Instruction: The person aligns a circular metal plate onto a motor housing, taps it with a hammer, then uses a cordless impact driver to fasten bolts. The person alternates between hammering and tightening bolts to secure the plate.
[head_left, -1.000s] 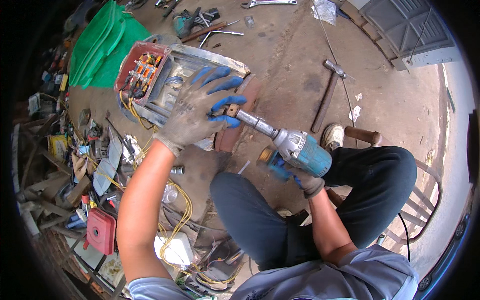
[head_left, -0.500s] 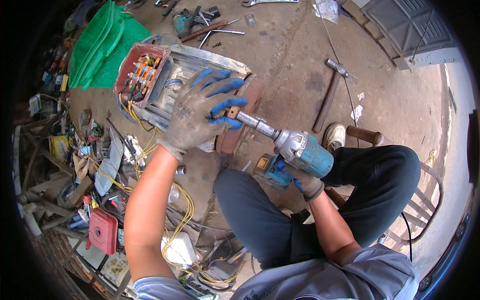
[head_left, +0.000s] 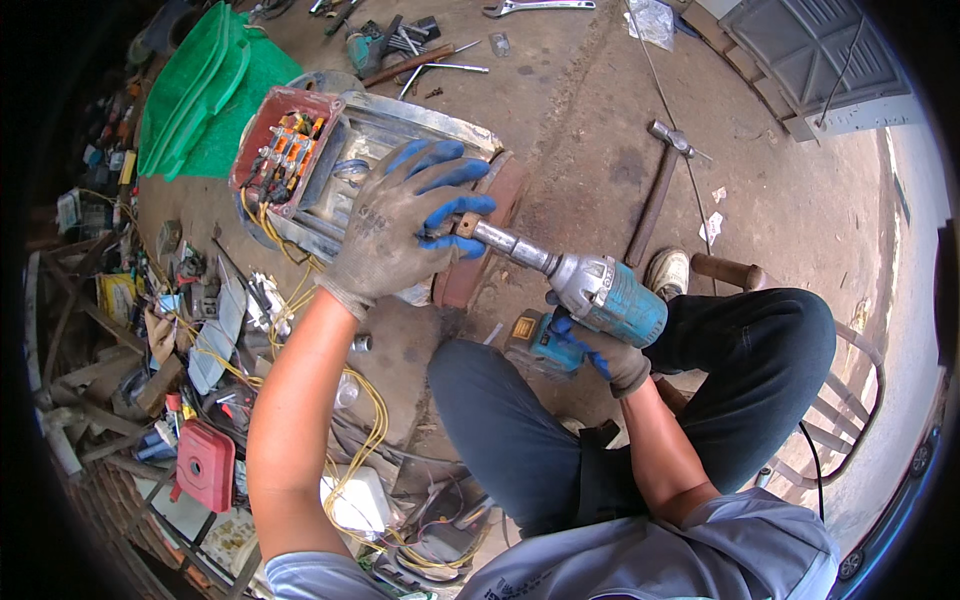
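My right hand (head_left: 608, 358), in a grey and blue work glove, is closed around the handle of a teal cordless impact wrench (head_left: 620, 305). A long metal socket (head_left: 515, 247) points from its nose toward the electric motor (head_left: 410, 118). On the socket's end is a small brown metal fitting (head_left: 467, 226). The gloved left hand (head_left: 415, 215) reaches over the motor's end, its thumb and fingers bent around this fitting. Its palm and upper fingers hide part of the motor. An open terminal box (head_left: 328, 108) with orange and metal connectors sits on the motor.
A ball-peen hammer (head_left: 655, 200) lies on the concrete floor to the right. Farther off are several hand tools (head_left: 410, 62) and a large wrench (head_left: 540, 6). A green plastic scoop-like piece (head_left: 205, 100) stands far left. Yellow wires (head_left: 375, 420), a red lid (head_left: 206, 465) and scrap crowd the left side.
The impact wrench and both hands keep nearly the same places. The right hand's fingers have shifted slightly on the handle, and my right knee has moved a little left.
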